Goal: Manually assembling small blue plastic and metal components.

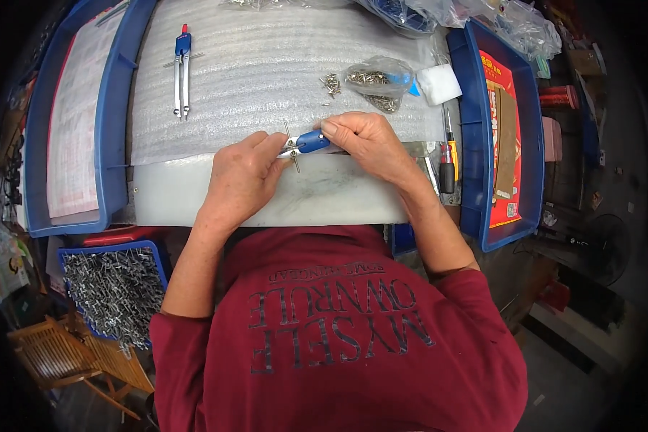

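Note:
Between my hands, above the table's near edge, lies a drawing compass (312, 142) with a blue head and silver legs, held sideways. My left hand (246, 176) is closed around its legs, which the fingers mostly hide. The fingers of my right hand (367, 144) pinch the end of the blue head. A thin metal rod (296, 165) crosses the compass just beside my left fingers. Another compass (182, 72), with a blue head and red tip, rests on the foam sheet (252, 79) at the far left, its legs nearly together.
Small metal screws (330, 85) lie beyond my hands, beside a plastic bag (379, 81) of them and a white block (439, 84). Screwdrivers (447, 169) lie at the right. Blue trays (114, 122) flank the table; a blue basket of metal parts (115, 291) stands lower left.

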The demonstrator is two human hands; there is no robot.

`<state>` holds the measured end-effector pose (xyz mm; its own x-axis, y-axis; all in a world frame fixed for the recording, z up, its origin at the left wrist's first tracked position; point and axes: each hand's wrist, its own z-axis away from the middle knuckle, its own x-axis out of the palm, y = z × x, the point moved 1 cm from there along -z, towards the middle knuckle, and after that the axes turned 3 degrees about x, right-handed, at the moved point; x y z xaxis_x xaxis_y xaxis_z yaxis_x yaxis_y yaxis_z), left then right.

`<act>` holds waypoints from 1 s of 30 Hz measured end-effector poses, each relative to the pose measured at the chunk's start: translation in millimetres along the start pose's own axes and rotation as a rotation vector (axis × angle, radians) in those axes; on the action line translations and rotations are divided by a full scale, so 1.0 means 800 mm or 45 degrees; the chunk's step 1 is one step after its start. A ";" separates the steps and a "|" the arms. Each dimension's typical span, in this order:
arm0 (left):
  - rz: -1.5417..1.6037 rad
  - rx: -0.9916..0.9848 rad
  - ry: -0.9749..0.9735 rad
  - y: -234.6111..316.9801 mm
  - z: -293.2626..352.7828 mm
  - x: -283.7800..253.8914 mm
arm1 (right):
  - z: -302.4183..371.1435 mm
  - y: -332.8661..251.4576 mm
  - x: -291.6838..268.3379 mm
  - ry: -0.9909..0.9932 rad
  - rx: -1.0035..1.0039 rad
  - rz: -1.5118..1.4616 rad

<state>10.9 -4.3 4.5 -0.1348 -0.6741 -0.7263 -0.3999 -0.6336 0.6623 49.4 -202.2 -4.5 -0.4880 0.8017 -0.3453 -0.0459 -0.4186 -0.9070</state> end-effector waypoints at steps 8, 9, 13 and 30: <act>-0.011 0.016 0.018 0.000 0.002 0.002 | 0.000 -0.002 0.000 -0.010 -0.017 0.013; -0.008 0.014 0.018 0.000 0.002 0.001 | 0.000 -0.003 0.001 -0.020 0.005 0.042; -0.011 0.019 0.010 0.000 0.001 0.002 | -0.001 -0.005 0.008 0.134 -0.103 0.003; 0.046 0.035 0.034 -0.004 0.003 0.001 | 0.010 -0.008 -0.004 0.083 -0.399 0.226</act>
<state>10.0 -2.3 1.4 -0.1254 -0.7067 -0.6963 -0.4200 -0.5981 0.6826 44.1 -205.5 4.0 -0.4070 0.7582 -0.5095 0.3091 -0.4105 -0.8578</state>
